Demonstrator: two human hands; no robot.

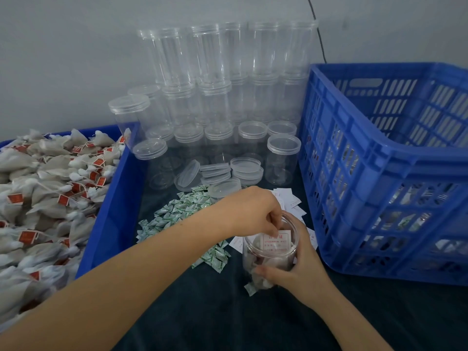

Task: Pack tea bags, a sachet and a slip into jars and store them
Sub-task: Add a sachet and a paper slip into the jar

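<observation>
Open clear jar stands near-centre on dark cloth, part-filled w/ tea bags; white slip w/ red print sits upright inside near the mouth. Right hand wraps the jar's near side, thumb across the front. Left hand is over the mouth, fingertips curled down inside the rim at the slip's top edge; can't tell if they pinch it. Green-white sachets scattered just left of jar, more slips just beyond it. Blue tray of tea bags at left. Empty lidded jars stacked far-centre, loose lids in front. Blue crate at right.
</observation>
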